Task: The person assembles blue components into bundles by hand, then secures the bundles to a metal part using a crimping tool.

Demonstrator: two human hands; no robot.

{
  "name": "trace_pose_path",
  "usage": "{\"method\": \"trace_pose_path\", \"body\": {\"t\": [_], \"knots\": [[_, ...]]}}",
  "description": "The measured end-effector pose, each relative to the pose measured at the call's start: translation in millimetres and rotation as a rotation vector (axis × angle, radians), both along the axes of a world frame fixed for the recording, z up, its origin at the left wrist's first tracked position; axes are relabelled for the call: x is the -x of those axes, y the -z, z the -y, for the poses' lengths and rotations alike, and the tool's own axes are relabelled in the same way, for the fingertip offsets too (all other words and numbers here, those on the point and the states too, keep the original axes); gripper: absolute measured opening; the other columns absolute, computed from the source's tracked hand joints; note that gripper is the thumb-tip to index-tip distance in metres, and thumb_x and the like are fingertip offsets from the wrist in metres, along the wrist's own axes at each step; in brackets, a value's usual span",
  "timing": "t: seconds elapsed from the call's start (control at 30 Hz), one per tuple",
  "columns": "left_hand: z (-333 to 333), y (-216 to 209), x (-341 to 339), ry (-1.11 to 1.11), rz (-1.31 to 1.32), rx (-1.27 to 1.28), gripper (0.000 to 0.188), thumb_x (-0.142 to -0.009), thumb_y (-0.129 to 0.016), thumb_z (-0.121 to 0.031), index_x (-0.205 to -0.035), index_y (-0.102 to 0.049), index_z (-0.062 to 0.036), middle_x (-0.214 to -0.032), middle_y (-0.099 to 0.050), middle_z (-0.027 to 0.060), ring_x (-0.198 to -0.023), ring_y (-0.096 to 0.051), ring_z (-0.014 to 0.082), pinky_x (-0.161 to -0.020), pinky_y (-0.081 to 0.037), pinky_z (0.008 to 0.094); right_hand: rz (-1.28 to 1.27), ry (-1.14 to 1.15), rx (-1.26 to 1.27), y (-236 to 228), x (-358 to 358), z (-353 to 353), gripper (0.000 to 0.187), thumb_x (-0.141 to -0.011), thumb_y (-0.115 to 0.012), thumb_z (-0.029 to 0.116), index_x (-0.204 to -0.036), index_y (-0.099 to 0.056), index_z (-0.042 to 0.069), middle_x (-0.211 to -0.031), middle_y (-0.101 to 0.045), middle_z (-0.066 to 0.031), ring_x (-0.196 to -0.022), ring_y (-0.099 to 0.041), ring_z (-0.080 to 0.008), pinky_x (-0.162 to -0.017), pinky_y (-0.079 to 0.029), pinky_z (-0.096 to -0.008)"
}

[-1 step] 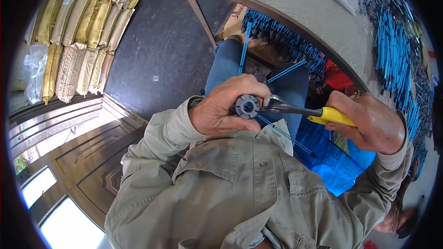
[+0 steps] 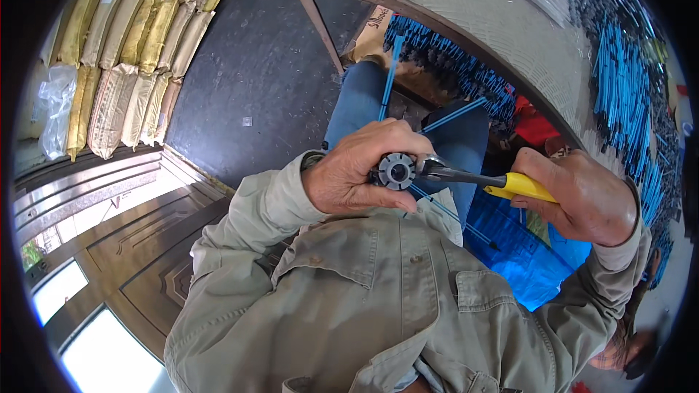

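My left hand is closed around a round, dark slotted hub with a hole in its middle. Thin blue rods with dark ends spread out from beneath that hand, over my knees. My right hand grips the yellow handle of a pair of pliers. The metal jaws of the pliers meet the hub's right side, beside my left fingers. What exactly the jaws bite on is hidden.
A table with bundles of blue rods and dark small parts stands ahead and right. More rods lie beneath it. Blue plastic sheeting is beside my right leg. Stacked sacks and a wooden door are at left.
The hub has tilted a little and shifted slightly right, so its slotted face shows more squarely. Both hands keep their grip, and the pliers stay against the hub.
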State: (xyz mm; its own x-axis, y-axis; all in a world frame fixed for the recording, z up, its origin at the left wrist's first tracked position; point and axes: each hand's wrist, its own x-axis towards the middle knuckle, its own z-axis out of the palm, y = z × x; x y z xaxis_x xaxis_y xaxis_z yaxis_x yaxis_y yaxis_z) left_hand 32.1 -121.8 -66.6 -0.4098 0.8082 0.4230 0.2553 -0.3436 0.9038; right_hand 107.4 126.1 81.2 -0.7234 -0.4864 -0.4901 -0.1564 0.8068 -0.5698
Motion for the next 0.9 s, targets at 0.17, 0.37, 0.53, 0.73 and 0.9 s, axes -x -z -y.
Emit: {"method": "trace_pose_path", "body": {"t": [0.17, 0.37, 0.53, 0.73, 0.9], "knots": [[1, 5, 4, -0.025, -0.026, -0.010, 0.055, -0.071, -0.075, -0.031, -0.114, -0.050, -0.0066, -0.097, -0.055, 0.0073, -0.078, -0.053, 0.0209, -0.074, -0.042, 0.0317, -0.055, -0.002, 0.021, 10, 3, 1, 0.021, -0.086, -0.060, 0.019, -0.093, -0.048, 0.002, -0.060, -0.051, -0.0133, -0.051, -0.054, -0.0326, -0.046, -0.038, -0.0367], [21, 0, 22, -0.306, 0.279, -0.038, 0.057, -0.081, -0.061, -0.047, -0.116, -0.048, -0.0042, -0.087, -0.057, 0.0084, -0.074, -0.057, 0.0206, -0.076, -0.046, 0.0316, -0.321, 0.545, 0.039, 41, 15, -34, 0.022, -0.090, -0.055, 0.022, -0.101, -0.049, 0.004, -0.070, -0.056, -0.0125, -0.055, -0.058, -0.0305, -0.046, -0.042, -0.0318], [61, 23, 64, -0.669, 0.508, -0.289, 0.070, -0.085, -0.037, -0.065, -0.114, -0.049, -0.0033, -0.079, -0.059, 0.0077, -0.077, -0.058, 0.0210, -0.078, -0.048, 0.0363, -0.907, 0.612, -0.760, 120, 42, -98, 0.031, -0.087, -0.058, 0.034, -0.103, -0.050, 0.008, -0.089, -0.061, -0.0117, -0.071, -0.061, -0.0304, -0.057, -0.048, -0.0373], [110, 63, 82, -0.416, 0.895, -0.727, 0.065, -0.086, -0.038, -0.064, -0.112, -0.052, -0.0063, -0.083, -0.060, 0.0044, -0.087, -0.056, 0.0197, -0.081, -0.047, 0.0393, -1.105, 0.568, -0.550, 146, 37, -90, 0.048, -0.078, -0.068, 0.034, -0.115, -0.051, 0.007, -0.113, -0.056, -0.0151, -0.102, -0.055, -0.0321, -0.080, -0.046, -0.0381], [86, 140, 68, -0.071, 1.389, -0.839, 0.050, -0.081, -0.058, -0.053, -0.108, -0.054, -0.0116, -0.096, -0.057, 0.0000, -0.097, -0.052, 0.0182, -0.084, -0.045, 0.0398, -0.952, 0.264, 0.388, 159, 23, 31, 0.083, -0.062, -0.077, 0.034, -0.131, -0.041, 0.006, -0.131, -0.046, -0.0139, -0.124, -0.041, -0.0316, -0.105, -0.029, -0.0443]]}}
